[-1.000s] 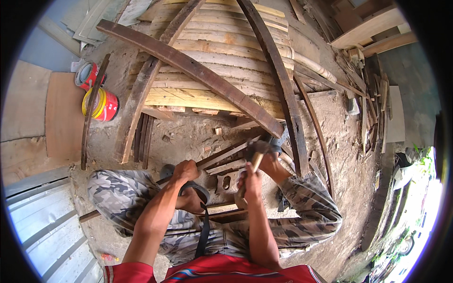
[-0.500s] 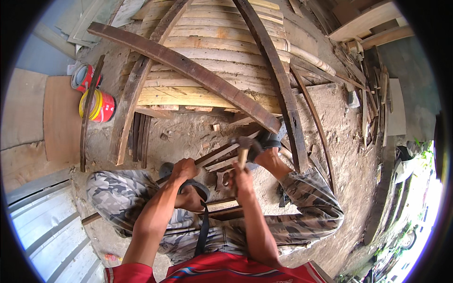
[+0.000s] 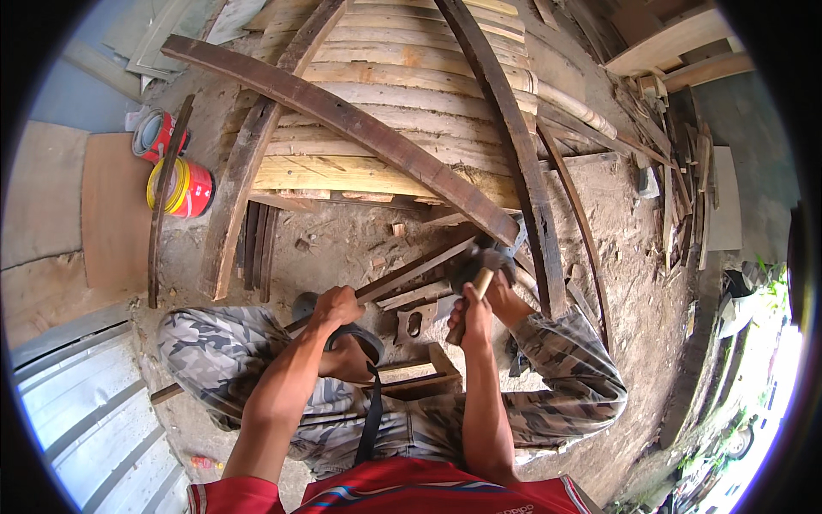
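My left hand is closed around a narrow wooden strip, which slants up to the right between my feet. The wooden handle of a hammer is in my right hand, its dark, motion-blurred head close to my right foot and above the strip's far end. Between the hands lies a handsaw, its grip with an oval hole showing and the rest partly hidden. Nearer to me, a short wooden frame or block rests on the ground between my legs.
Long dark beams lie crossed over a stack of pale planks ahead. Red paint cans stand at the left behind a thin upright strip. Scrap wood is heaped along the right wall.
My right hand and the hammer have moved to the right, uncovering more of the handsaw's grip. My left hand keeps its hold on the strip. The view has shifted slightly.
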Motion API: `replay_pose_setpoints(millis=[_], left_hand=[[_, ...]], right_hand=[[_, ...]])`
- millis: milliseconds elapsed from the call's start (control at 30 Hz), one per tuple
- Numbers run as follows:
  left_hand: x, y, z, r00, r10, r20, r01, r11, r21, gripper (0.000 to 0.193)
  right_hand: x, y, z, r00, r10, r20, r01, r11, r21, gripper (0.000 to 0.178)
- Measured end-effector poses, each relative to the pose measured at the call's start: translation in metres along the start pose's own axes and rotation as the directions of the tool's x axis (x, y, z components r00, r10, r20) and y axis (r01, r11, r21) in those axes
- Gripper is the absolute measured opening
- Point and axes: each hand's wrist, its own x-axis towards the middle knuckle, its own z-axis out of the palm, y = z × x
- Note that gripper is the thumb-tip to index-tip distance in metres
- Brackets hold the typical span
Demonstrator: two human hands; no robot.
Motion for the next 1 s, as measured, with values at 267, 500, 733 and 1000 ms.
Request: replay_pose_setpoints(millis=[267, 500, 733, 1000], left_hand=[[0.003, 0.005, -0.001, 0.999, 0.009, 0.05, -0.008, 1.0, -0.023, 0.041], [0.027, -0.015, -0.02, 0.984, 0.071, 0.166, -0.063, 0.997, -0.054, 0.042], [0.018, -0.01, -0.024, 0.946, 0.019, 0.322, 0.051, 0.977, -0.207, 0.035], [0.024, -0.012, -0.01, 0.93, 0.031, 0.366, 0.058, 0.971, -0.231, 0.034]], right_hand=[[-0.011, 0.075, 0.047, 0.996, -0.045, -0.075, 0.04, 0.997, -0.065, 0.026], [-0.008, 0.021, -0.007, 0.877, -0.481, 0.002, 0.412, 0.748, -0.52, 0.035], [-0.015, 0.023, -0.028, 0.562, -0.667, 0.49, 0.684, 0.041, -0.728, 0.027], [0.028, 0.046, 0.0, 0.447, -0.657, 0.607, 0.802, -0.005, -0.597, 0.023]])
